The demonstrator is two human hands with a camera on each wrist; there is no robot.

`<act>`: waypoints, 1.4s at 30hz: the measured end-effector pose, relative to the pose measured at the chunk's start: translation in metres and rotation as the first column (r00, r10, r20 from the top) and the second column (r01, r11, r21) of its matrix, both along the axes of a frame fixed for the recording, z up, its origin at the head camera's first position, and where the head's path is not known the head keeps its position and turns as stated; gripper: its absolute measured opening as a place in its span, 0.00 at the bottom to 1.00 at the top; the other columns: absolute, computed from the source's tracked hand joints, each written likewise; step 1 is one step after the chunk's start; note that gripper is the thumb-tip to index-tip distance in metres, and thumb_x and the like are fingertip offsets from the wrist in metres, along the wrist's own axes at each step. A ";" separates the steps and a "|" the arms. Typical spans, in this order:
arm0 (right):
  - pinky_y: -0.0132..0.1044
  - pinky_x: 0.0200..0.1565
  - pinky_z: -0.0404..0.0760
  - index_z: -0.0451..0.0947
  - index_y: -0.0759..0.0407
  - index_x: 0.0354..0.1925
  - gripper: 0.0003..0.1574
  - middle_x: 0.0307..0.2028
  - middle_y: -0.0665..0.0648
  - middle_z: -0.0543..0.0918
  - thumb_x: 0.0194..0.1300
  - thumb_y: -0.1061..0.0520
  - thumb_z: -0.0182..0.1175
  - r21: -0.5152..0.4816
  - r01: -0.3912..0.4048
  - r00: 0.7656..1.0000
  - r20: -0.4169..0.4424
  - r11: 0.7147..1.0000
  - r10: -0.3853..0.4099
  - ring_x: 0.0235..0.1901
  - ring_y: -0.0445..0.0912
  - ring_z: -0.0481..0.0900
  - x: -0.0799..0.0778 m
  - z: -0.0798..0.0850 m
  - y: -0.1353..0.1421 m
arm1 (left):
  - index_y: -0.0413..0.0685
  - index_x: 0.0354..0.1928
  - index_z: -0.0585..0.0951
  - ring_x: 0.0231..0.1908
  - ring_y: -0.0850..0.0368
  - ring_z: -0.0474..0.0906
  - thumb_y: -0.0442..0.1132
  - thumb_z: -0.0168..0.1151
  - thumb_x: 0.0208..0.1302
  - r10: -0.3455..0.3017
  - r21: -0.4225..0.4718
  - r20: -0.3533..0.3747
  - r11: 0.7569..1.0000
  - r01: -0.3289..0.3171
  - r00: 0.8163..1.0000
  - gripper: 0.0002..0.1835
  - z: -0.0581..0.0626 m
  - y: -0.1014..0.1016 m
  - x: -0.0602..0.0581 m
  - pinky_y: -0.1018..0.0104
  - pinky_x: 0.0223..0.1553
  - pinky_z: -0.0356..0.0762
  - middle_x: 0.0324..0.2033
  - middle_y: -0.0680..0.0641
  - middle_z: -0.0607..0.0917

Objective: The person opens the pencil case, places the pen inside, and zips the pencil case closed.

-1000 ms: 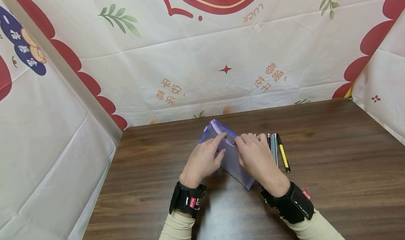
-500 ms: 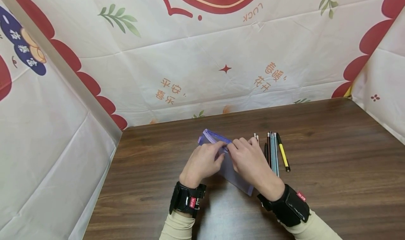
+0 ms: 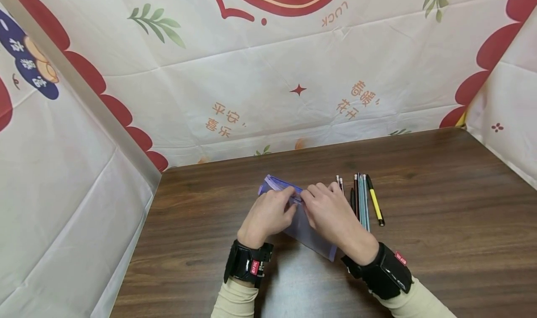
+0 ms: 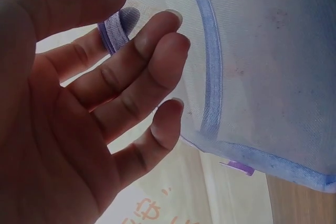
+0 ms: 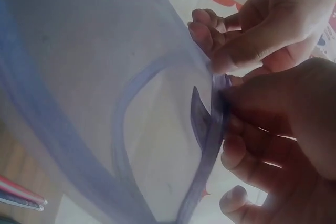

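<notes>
A purple mesh zipper pouch [image 3: 310,243] is held slantwise over the table between both hands. My left hand [image 3: 266,215] pinches its zippered edge with thumb and index finger. In the left wrist view its other fingers [image 4: 167,69] curl loosely in front of the mesh [image 4: 268,72]. Right beside it, my right hand [image 3: 331,213] pinches the same edge. The right wrist view has this edge [image 5: 202,169] running between the two hands' fingertips, with a small dark purple flap [image 5: 199,119] standing off it. Part of the zipper is hidden behind the fingers.
Several pencils [image 3: 362,203] lie side by side just right of the right hand, partly covered by it. A pen with a yellow barrel [image 3: 375,201] lies beside them. A printed white cloth [image 3: 268,99] hangs behind the brown wooden table [image 3: 201,224].
My right hand has moved left, closer to the left hand. The pouch's far end has shifted left and nearer me. More pencils show beside the right hand.
</notes>
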State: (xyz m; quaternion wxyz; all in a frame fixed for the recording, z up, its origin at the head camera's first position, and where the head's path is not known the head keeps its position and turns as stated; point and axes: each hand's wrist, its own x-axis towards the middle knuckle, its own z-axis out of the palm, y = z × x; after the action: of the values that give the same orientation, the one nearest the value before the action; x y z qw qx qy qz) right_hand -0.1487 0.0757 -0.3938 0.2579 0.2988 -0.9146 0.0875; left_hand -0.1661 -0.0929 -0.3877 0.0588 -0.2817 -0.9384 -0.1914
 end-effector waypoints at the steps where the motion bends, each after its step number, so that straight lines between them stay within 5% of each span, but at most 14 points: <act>1: 0.42 0.31 0.66 0.80 0.59 0.31 0.06 0.29 0.55 0.82 0.56 0.57 0.63 -0.008 -0.003 1.000 0.008 1.000 0.003 0.30 0.48 0.76 0.000 0.001 0.001 | 0.48 0.34 0.75 0.14 0.66 0.64 0.40 0.58 0.61 -0.002 0.004 0.003 1.000 0.002 1.000 0.04 0.000 0.000 0.000 0.75 0.14 0.59 0.16 0.56 0.69; 10: 0.45 0.30 0.75 0.81 0.62 0.32 0.10 0.27 0.55 0.82 0.55 0.55 0.65 -0.151 -0.064 0.995 0.071 0.986 0.075 0.28 0.47 0.76 -0.007 0.015 0.023 | 0.48 0.37 0.76 0.14 0.66 0.65 0.39 0.58 0.61 -0.007 0.044 0.025 0.999 0.006 1.000 0.05 0.004 -0.003 0.001 0.75 0.14 0.60 0.17 0.56 0.71; 18: 0.42 0.27 0.78 0.80 0.62 0.33 0.08 0.28 0.56 0.82 0.57 0.57 0.63 -0.201 0.036 0.977 0.211 0.979 0.008 0.26 0.45 0.76 -0.015 0.025 0.055 | 0.49 0.39 0.77 0.17 0.66 0.68 0.39 0.59 0.62 0.011 0.082 0.087 0.996 -0.018 0.996 0.05 0.005 -0.008 0.002 0.74 0.16 0.64 0.20 0.55 0.75; 28: 0.43 0.27 0.76 0.79 0.65 0.39 0.13 0.28 0.57 0.81 0.62 0.56 0.59 -0.147 0.199 0.874 0.475 0.969 -0.107 0.25 0.45 0.74 -0.026 0.027 0.087 | 0.49 0.40 0.77 0.20 0.65 0.70 0.38 0.61 0.60 0.004 0.110 0.133 0.994 -0.018 0.991 0.07 0.006 -0.014 0.001 0.73 0.19 0.69 0.24 0.54 0.78; 38: 0.40 0.23 0.69 0.77 0.65 0.35 0.14 0.25 0.57 0.78 0.62 0.53 0.59 -0.073 0.286 0.785 0.590 0.955 -0.191 0.23 0.47 0.71 -0.035 0.017 0.108 | 0.50 0.39 0.77 0.21 0.65 0.71 0.38 0.61 0.59 0.003 0.118 0.144 0.993 -0.020 0.990 0.07 0.004 -0.016 0.000 0.73 0.20 0.70 0.24 0.54 0.79; 42: 0.40 0.23 0.69 0.75 0.65 0.34 0.13 0.25 0.58 0.76 0.63 0.54 0.58 -0.029 0.316 0.723 0.654 0.948 -0.221 0.23 0.48 0.71 -0.040 0.010 0.113 | 0.50 0.39 0.77 0.21 0.65 0.71 0.37 0.61 0.59 -0.003 0.122 0.141 0.992 -0.015 0.990 0.06 0.004 -0.016 -0.001 0.73 0.21 0.70 0.25 0.55 0.79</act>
State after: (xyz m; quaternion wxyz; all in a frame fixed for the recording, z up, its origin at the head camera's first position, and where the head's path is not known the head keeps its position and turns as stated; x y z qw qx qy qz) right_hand -0.1884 0.1892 -0.3843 -0.0411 0.0962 -0.9722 0.2093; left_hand -0.1667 -0.1092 -0.3838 0.0102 -0.2604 -0.9275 -0.2680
